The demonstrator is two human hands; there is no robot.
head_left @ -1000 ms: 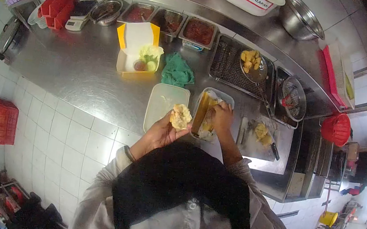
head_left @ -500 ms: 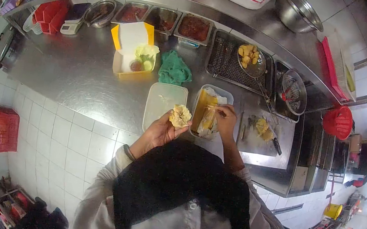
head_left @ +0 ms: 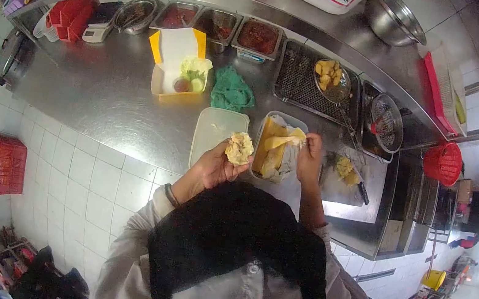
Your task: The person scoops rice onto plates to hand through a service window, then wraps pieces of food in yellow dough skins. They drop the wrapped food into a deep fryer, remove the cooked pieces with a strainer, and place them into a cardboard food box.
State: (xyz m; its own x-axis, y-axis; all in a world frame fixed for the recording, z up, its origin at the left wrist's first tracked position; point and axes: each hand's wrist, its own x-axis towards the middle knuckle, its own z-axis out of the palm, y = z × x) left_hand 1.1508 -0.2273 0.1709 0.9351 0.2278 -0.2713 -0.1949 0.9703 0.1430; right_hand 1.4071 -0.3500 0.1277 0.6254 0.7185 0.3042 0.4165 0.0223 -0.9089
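My left hand (head_left: 216,168) is closed around a pale yellow, ruffled piece of food (head_left: 240,149), held over the front edge of a translucent plastic lid (head_left: 211,125). Between the pinched fingers of my right hand (head_left: 310,158) is the end of a thin yellow sheet (head_left: 283,140). That sheet stretches up and leftward across a plastic container (head_left: 255,168), in which more yellow sheets and whitish film lie. An open yellow-and-white food box (head_left: 168,58) holds lettuce, cucumber slices and a small cup of red sauce.
A green cloth (head_left: 233,90) lies behind the lid. To the right, a knife (head_left: 363,193) and yellow scraps (head_left: 346,170) rest on a board. Fried pieces sit in a strainer (head_left: 338,93) on a wire rack. Several sauce pans (head_left: 257,36) line the back beneath a shelf.
My right hand has moved slightly right, pulling the yellow sheet's end up out of the container. My left hand still holds the ruffled food, and the view has shifted a little.
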